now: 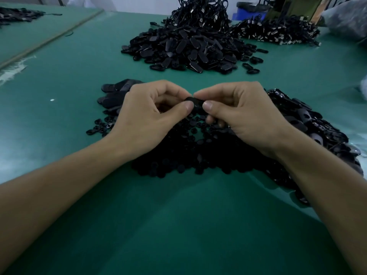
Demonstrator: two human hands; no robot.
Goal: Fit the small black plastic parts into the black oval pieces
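My left hand [153, 114] and my right hand [242, 114] meet above the green table, both pinching one black oval piece [195, 103] between thumbs and forefingers. Whether a small part sits in it is hidden by my fingers. Under my hands lies a heap of small black plastic parts [188, 155]. A few oval pieces [117, 94] lie just left of my left hand, and a pile of glossy oval pieces [309, 126] spreads to the right of my right hand.
A big mound of black oval pieces [186, 48] sits further back on the green table [178, 225]. Behind it are bundles of black cords with metal ends [278, 30]. A blue bin [248, 11] stands at the back. A seam [53, 36] divides off a left table section.
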